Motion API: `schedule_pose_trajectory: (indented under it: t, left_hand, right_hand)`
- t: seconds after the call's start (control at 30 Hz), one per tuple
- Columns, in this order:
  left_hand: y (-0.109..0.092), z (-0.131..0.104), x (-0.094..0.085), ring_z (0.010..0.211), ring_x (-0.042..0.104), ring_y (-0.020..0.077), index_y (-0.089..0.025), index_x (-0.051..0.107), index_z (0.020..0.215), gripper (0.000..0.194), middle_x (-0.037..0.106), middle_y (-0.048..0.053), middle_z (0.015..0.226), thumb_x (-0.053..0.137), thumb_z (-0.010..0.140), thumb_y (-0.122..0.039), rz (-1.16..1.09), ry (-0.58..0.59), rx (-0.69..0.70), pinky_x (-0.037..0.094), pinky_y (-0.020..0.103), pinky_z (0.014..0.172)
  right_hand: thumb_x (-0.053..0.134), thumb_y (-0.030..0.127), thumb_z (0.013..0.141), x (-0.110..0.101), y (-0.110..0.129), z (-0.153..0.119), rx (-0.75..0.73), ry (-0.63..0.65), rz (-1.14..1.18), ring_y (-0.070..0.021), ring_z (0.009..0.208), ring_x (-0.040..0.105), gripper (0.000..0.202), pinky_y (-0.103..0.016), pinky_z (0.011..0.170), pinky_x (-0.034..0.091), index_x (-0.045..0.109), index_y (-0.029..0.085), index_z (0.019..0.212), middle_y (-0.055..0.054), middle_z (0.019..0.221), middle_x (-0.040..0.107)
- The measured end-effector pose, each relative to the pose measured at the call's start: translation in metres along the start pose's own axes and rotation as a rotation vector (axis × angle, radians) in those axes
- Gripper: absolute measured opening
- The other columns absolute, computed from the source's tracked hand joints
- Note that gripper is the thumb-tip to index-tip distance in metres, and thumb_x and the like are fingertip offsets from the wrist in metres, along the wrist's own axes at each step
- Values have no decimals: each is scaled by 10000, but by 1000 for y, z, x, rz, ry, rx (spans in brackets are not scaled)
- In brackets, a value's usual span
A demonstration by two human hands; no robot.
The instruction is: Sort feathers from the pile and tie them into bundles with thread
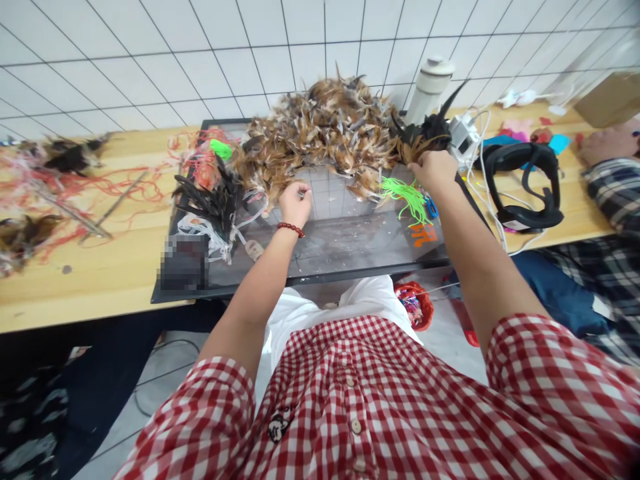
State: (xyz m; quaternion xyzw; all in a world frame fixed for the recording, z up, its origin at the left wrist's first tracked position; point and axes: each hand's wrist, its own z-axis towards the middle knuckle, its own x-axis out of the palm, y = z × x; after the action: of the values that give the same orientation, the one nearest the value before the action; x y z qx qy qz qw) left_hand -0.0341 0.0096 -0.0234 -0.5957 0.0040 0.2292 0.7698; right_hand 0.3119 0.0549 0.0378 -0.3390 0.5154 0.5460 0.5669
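Note:
My left hand point(296, 203) is closed just in front of the big pile of brown feathers point(325, 127). A small dark thing shows at its fingertips, too small to name. My right hand point(435, 168) reaches to the far right of the black tray point(345, 247). Its fingers pinch at the edge of a clump of dark feathers point(427, 133), and the fingertips are partly hidden there. Beside that hand lies a bundle of bright green cords point(407, 197). Black feathers point(213, 197) and white cords point(205, 233) lie at the tray's left.
A white bottle point(430, 90) stands behind the tray. To the right are a white charger point(464, 137) with cables and a black headset strap point(523, 183). Red strings point(125, 183) spread over the wooden table point(115, 280) at left. A co-worker's hand point(607, 143) rests at far right.

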Motion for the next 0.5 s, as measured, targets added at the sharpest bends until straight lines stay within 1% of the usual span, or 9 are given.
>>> schedule_pose_trajectory:
  t: [0.07, 0.1, 0.13, 0.2, 0.27, 0.33, 0.37, 0.43, 0.5]
  left_hand:
    - [-5, -6, 1, 783, 637, 154, -214, 670, 762, 68, 692, 24, 805, 641, 772, -153, 24, 7, 76, 515, 260, 771]
    - [-9, -11, 1, 793, 647, 158, -218, 690, 785, 53, 702, 28, 812, 653, 788, -180, 34, 46, 123, 520, 264, 784]
    - [-14, -17, 1, 798, 657, 163, -223, 706, 798, 41, 712, 31, 808, 667, 800, -210, 41, 87, 171, 524, 272, 804]
    - [-27, -31, 0, 830, 683, 178, -233, 733, 822, 72, 740, 44, 831, 693, 824, -293, 49, 215, 290, 533, 302, 868]
    - [-40, -44, 0, 804, 701, 185, -238, 752, 850, 179, 746, 53, 806, 700, 844, -409, 48, 338, 415, 545, 321, 863]
    - [-51, -55, 1, 798, 717, 187, -244, 762, 876, 279, 752, 65, 809, 677, 857, -509, 35, 388, 531, 559, 331, 854]
    - [-55, -59, 2, 818, 726, 189, -249, 765, 888, 311, 761, 73, 837, 653, 870, -538, 31, 400, 585, 565, 336, 860]
    - [-59, -63, 3, 829, 736, 187, -259, 769, 915, 347, 770, 83, 874, 590, 907, -557, 54, 421, 670, 575, 339, 850]
    - [-59, -62, 4, 881, 744, 190, -262, 765, 925, 370, 777, 88, 928, 546, 930, -561, 75, 436, 705, 580, 345, 873]
  right_hand:
    - [661, 366, 878, -6, 20, -8, -36, -47, 90, -309, 982, 679, 277, -476, 892, 506, 779, 147, 1001, -170, 961, 750]
    - [654, 351, 881, -5, 32, -14, -88, -57, 168, -285, 934, 680, 258, -446, 863, 510, 781, 168, 1012, -141, 938, 754]
    - [647, 340, 884, -3, 46, -19, -176, -45, 251, -262, 888, 676, 242, -420, 838, 510, 781, 180, 1008, -117, 917, 753]
    - [657, 283, 860, 9, 78, -31, -385, 6, 372, -248, 873, 664, 176, -393, 825, 497, 778, 193, 951, -92, 903, 744]
    - [671, 231, 836, 23, 113, -42, -635, 67, 451, -243, 904, 657, 165, -374, 830, 479, 774, 212, 964, -78, 955, 741]
    - [658, 206, 845, 36, 149, -51, -820, 142, 453, -234, 903, 639, 216, -362, 800, 457, 765, 237, 1030, -72, 1017, 726]
    - [648, 209, 858, 41, 167, -54, -891, 177, 439, -232, 909, 628, 236, -362, 792, 448, 757, 253, 1062, -68, 1036, 713]
    - [572, 247, 931, 50, 201, -60, -1002, 189, 464, -221, 954, 597, 252, -367, 826, 435, 730, 284, 1123, -57, 1078, 683]
    - [519, 333, 981, 60, 230, -64, -1091, 209, 518, -207, 984, 551, 265, -373, 864, 423, 706, 279, 1161, -57, 1118, 651]
